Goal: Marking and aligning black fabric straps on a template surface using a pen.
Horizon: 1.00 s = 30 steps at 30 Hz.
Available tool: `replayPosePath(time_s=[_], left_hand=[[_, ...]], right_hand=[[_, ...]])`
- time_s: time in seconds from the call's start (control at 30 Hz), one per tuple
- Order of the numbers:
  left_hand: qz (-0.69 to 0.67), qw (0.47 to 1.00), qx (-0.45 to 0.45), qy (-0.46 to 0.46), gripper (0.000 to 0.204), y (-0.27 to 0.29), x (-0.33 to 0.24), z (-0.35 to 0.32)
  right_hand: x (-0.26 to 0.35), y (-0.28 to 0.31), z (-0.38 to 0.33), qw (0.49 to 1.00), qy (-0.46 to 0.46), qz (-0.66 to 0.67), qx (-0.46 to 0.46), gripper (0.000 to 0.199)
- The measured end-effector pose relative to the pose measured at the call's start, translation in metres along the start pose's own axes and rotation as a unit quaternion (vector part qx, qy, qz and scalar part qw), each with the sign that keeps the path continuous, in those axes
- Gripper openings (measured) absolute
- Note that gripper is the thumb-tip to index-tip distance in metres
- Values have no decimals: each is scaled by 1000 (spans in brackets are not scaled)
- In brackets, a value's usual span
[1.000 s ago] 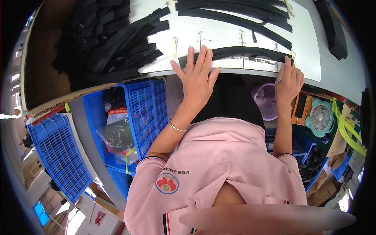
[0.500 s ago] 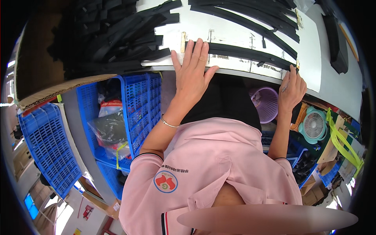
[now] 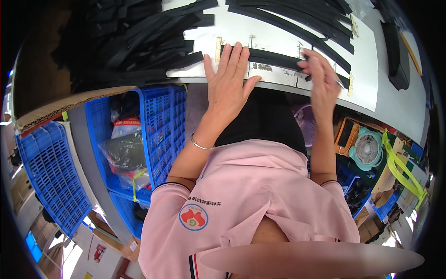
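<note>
A long black fabric strip [image 3: 274, 58] lies across the white marked board [image 3: 274, 76] along the table's near edge. My left hand [image 3: 227, 83] presses flat on the strip's left end, fingers stretched out, beside a tan stop piece [image 3: 218, 49]. Over the strip's right half, my right hand [image 3: 323, 81] is curled, its fingers partly blurred. A slim shiny tool [image 3: 340, 83] pokes out from that hand; its kind does not show. Whether those fingertips touch the strip I cannot tell. Another tan piece [image 3: 350, 84] sits at the strip's right end.
A heap of black strips [image 3: 139, 42] covers the table at left; more strips [image 3: 297, 28] lie farther back. A black case-like object [image 3: 397, 56] rests at right. Below the table are blue crates [image 3: 162, 135], a purple basket [image 3: 305, 123] and a teal fan [image 3: 367, 149].
My right hand has moved left and away from me, from the strip's right end to over its right half. My left hand stays flat on the left end.
</note>
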State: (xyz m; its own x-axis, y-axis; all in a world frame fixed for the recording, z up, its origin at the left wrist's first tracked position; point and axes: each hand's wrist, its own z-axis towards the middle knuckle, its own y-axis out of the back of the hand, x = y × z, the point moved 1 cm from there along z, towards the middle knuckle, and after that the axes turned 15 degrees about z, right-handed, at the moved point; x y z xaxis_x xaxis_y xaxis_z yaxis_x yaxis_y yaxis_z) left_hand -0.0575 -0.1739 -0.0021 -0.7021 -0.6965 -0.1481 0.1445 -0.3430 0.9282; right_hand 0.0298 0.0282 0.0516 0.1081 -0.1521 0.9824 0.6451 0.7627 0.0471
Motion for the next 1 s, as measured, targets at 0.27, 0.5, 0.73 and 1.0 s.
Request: replayPosePath(time_s=[0.27,0.5,0.73,1.0], left_hand=[[-3,1000,4,11,71,3,-2,1],[0,1000,-2,12,72,2,-1,0],[-4,1000,-6,9,72,1,-1,0],[1,1000,-4,12,71,0,-1,-1]], right_hand=[[-34,-68,18,995,-17,38,89,22],[-35,-74,17,992,13,-43,115,19],[-41,-78,17,992,68,-41,102,19],[-46,-68,16,986,22,14,162,24]])
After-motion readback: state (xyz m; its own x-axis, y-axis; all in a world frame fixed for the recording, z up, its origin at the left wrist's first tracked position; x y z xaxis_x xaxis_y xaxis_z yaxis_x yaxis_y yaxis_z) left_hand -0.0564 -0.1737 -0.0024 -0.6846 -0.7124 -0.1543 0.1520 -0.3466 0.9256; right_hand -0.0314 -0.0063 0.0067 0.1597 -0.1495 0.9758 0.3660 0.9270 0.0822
